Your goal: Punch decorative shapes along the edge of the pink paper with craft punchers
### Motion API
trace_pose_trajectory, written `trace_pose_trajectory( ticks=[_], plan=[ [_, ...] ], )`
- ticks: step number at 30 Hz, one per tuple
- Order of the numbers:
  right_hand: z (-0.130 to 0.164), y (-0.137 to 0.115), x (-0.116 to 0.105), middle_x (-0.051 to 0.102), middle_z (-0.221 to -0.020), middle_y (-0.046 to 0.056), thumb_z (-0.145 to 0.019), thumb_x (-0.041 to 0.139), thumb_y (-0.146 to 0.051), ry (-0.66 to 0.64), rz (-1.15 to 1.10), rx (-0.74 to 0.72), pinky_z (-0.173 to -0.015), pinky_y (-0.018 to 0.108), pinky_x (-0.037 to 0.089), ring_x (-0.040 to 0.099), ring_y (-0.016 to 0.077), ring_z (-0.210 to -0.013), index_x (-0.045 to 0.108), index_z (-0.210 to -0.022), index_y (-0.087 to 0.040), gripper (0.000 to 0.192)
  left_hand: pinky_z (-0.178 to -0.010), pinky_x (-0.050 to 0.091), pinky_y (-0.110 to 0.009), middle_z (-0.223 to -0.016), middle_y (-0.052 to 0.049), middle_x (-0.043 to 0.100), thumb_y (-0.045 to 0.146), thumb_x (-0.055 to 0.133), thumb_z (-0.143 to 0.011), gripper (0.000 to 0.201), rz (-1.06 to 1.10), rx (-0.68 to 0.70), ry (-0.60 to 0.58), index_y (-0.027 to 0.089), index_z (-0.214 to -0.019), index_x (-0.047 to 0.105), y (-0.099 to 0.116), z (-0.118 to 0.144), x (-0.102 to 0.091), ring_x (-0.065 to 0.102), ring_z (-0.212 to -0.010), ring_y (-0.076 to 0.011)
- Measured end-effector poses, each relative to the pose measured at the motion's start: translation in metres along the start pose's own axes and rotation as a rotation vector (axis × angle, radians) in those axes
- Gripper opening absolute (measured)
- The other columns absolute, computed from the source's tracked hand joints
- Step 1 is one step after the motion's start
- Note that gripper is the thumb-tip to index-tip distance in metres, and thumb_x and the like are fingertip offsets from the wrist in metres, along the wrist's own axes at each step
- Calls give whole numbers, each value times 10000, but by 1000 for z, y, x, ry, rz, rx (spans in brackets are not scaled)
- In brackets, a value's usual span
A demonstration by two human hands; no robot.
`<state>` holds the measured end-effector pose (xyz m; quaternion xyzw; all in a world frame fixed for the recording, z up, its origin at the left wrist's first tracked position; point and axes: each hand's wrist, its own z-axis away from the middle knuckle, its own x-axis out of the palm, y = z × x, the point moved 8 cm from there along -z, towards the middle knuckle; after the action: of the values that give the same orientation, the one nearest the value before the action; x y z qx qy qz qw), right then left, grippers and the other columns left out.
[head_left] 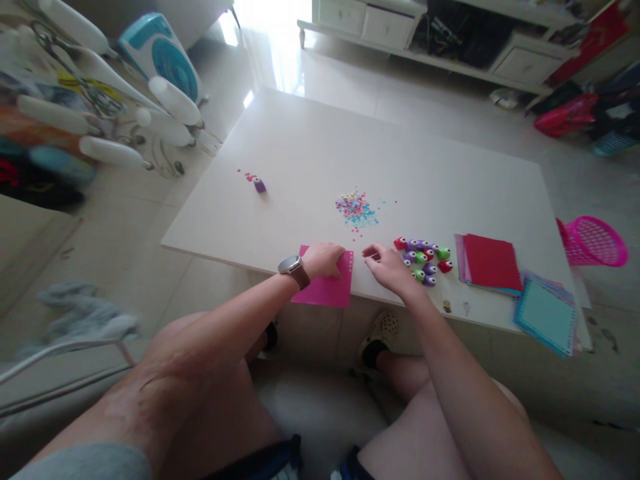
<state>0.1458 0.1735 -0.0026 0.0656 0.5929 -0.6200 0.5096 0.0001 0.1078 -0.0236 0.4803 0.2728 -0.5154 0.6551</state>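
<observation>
This is a home, most likely a living room. A low white counter (310,153) stands on pale, glossy floor tiles (440,107) that reflect daylight from the far side. Along the back wall runs a white cabinet (380,23) with drawers and an open shelf of dark clutter. A blue and white fan (163,53) sits on the floor to the left, beside a white drying rack (100,100) hung with laundry. A pink plastic basket (597,241) rests at the right, with bags and a blue basket (613,141) behind it. Craft papers (493,263), small paper punches (425,260) and confetti (356,208) suggest a household hobby
</observation>
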Motion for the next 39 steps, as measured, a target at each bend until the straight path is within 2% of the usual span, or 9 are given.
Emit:
trace_pose_trajectory(
  ticks=[5,11,18,21,27,32,34,36,39],
  plan=[
    [-18,15,20,817,-1032,85,-845,618,-88,-41,-203,70,-974,351,574,753,215,-996,707,-954,-202,181,-774,526,-350,-1064,-136,820,387,827,-808,313,13,-29,-19,181,-1041,795,-3,-2,1,770,-996,-312],
    [-50,25,38,788,-933,54,-759,600,-92,-34,-494,214,-947,378,593,738,204,-880,652,-910,-213,201,-741,511,-348,-1057,-135,820,357,835,-764,304,19,-48,-87,184,-1013,809,-4,3,-1,754,-955,-294],
    [-74,20,10,773,-1070,68,-737,602,-184,224,-549,72,-1068,408,559,723,229,-1070,653,-940,-222,212,-760,520,-354,-1070,-123,820,355,850,-738,286,51,-36,-90,204,-976,802,-7,7,1,749,-963,-295],
    [-72,21,6,757,-1028,60,-762,583,-208,241,-543,97,-979,386,589,723,212,-976,625,-940,-224,183,-759,529,-362,-1059,-126,823,328,840,-744,245,55,-22,-54,204,-950,796,-6,9,-1,756,-962,-300],
    [-66,27,29,720,-920,31,-799,638,-260,130,-536,213,-850,341,600,707,178,-828,554,-922,-236,151,-774,549,-369,-1065,-149,826,320,874,-733,291,61,-30,-42,187,-982,803,-6,10,-1,764,-979,-316],
    [-65,33,6,730,-1017,55,-784,629,-284,327,-516,110,-1006,365,554,699,201,-1008,600,-938,-222,169,-781,553,-352,-1048,-134,823,352,871,-742,317,66,-35,-36,192,-1010,810,-6,9,-2,769,-975,-312],
    [-64,34,-1,737,-1030,57,-784,622,-286,358,-528,103,-1022,370,548,701,204,-1020,611,-935,-221,164,-774,545,-346,-1050,-129,822,368,876,-744,314,61,-39,-46,197,-998,804,-6,9,-1,768,-974,-306],
    [-62,34,1,743,-1008,52,-793,608,-274,328,-572,143,-983,361,565,715,196,-966,603,-925,-223,142,-762,535,-342,-1043,-131,821,365,881,-747,299,60,-35,-45,193,-977,799,-7,9,0,762,-963,-298],
    [-62,26,21,755,-966,45,-810,599,-248,174,-657,210,-904,342,591,735,181,-873,587,-923,-225,116,-757,524,-338,-1036,-129,821,352,885,-746,281,55,-18,-39,192,-957,792,-7,7,1,747,-942,-279]
  ],
)
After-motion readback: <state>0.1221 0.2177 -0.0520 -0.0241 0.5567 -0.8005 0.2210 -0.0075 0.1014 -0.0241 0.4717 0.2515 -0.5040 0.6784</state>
